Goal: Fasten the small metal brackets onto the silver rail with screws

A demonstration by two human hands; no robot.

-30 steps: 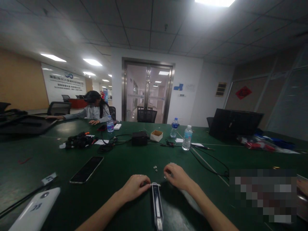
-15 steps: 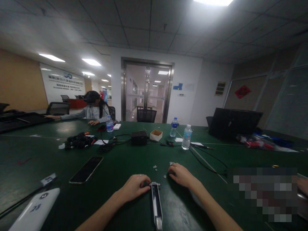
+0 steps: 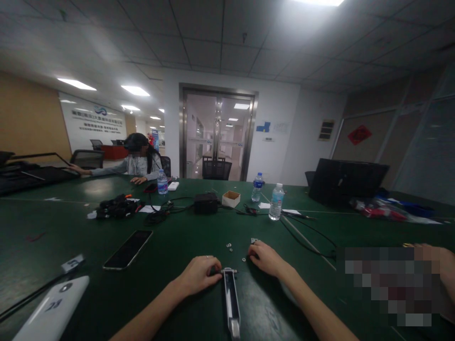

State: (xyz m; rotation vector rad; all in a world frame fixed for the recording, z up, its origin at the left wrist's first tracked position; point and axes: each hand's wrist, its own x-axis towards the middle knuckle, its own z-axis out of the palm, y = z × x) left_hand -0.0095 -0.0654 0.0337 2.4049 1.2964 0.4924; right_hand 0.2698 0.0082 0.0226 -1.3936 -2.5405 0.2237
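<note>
My left hand (image 3: 202,274) is closed, its thumb and fingertips at the crossbar end of a long silver metal piece (image 3: 227,294) with a dark slot down its middle. That piece lies on the table pointing toward me. To the right, my right hand (image 3: 267,258) rests on the table with curled fingers; what they hold, if anything, is hidden. A small metal part (image 3: 253,240) shows just beyond its fingertips. Several small ring-like pieces lie between my hands, one washer-like ring (image 3: 243,259) close to my right fingers.
A phone (image 3: 128,250) and a white case marked 28 (image 3: 53,310) lie left. Farther back stand a black box (image 3: 205,203), a small open carton (image 3: 231,199) and water bottles (image 3: 276,202). Cables cross the right side. Another person's hand (image 3: 435,265) is at the right edge; a person sits across.
My hands and the metal piece stay almost in place. At the right edge, another person's hand has come farther into view. The person across has raised a dark thin-edged object at the left.
</note>
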